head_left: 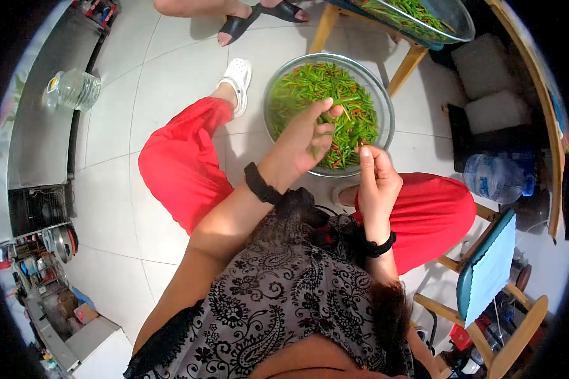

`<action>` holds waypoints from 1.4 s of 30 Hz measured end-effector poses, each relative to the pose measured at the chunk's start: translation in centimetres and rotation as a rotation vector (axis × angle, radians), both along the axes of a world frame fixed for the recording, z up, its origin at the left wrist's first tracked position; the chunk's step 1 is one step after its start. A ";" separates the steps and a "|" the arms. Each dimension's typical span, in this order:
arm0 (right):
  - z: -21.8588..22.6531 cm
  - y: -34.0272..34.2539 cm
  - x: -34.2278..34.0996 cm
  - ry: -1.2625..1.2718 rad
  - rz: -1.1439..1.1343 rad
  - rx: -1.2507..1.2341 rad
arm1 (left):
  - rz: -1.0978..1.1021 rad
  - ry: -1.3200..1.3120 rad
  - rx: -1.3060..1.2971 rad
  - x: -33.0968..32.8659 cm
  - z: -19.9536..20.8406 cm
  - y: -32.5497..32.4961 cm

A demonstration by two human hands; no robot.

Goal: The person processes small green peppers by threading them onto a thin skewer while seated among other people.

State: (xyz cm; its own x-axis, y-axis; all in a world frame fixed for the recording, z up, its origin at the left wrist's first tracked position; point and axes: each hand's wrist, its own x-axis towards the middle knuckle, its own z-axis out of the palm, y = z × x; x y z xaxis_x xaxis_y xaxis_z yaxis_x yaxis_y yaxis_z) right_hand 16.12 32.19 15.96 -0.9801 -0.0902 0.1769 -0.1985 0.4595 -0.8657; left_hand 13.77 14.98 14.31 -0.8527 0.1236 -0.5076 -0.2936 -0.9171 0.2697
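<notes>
A wide round metal basin (389, 120) full of thin green chili peppers (325, 79), with some red and orange ones mixed in, stands on the floor between my knees. Over its near part, my left hand (313, 136) is closed with a green chili pepper (346, 100) between thumb and forefinger. The lower fingers curl toward the palm, where a bit of green shows. My right hand (378, 177) is at the basin's near right rim, thumb and forefinger pinched on a small reddish-brown thing (361, 144) too small to name. Black bands circle both wrists.
At the upper right, another metal basin (464, 25) of chilies rests on a wooden-legged chair (406, 69). Another person's sandalled feet (237, 25) are at the top. A wooden chair (487, 268) is at my right, near a large water bottle (496, 177). A clear jug (76, 90) stands left.
</notes>
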 end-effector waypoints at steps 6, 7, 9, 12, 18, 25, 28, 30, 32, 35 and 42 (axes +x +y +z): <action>0.2 1.1 -0.4 0.010 -0.055 -0.058 | -0.034 -0.011 -0.053 -0.4 1.2 1.6; 0.5 1.3 -0.3 0.000 -0.069 -0.040 | -0.040 -0.017 -0.068 -0.3 1.2 1.9; 1.1 1.2 -0.3 -0.024 -0.099 -0.010 | -0.057 -0.010 -0.065 -0.5 1.1 1.9; 1.5 0.9 -0.4 -0.011 -0.127 -0.041 | -0.073 0.027 -0.026 -1.0 0.5 1.6; 1.2 1.3 0.1 0.013 -0.108 -0.033 | -0.042 0.051 -0.070 -0.1 0.7 2.0; 1.1 2.2 1.0 0.001 -0.115 -0.031 | 0.063 0.224 -0.738 2.0 1.8 3.3; 0.9 2.7 1.5 -0.053 -0.122 -0.024 | 0.082 0.352 -1.147 2.6 1.5 3.5; 1.0 2.8 1.4 -0.110 -0.146 -0.010 | 0.002 0.368 -1.178 2.3 0.9 3.5; -0.2 2.9 0.9 -0.111 -0.188 -0.032 | -0.162 0.329 -0.995 1.7 0.4 3.6; -0.7 3.7 0.3 -0.184 -0.198 -0.048 | -0.153 0.323 -0.841 1.8 0.2 4.9; -2.3 4.9 -0.1 -0.089 -0.270 -0.189 | -0.164 -0.035 -0.277 0.5 -4.5 3.3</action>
State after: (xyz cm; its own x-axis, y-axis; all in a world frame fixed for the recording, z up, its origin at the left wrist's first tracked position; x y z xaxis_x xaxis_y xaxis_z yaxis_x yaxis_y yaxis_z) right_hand 16.06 37.12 13.62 -0.9765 0.2009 0.0782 -0.0111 0.3152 -0.9490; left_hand 14.24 18.28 9.79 -0.8141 0.1114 -0.5699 -0.4452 -0.7499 0.4894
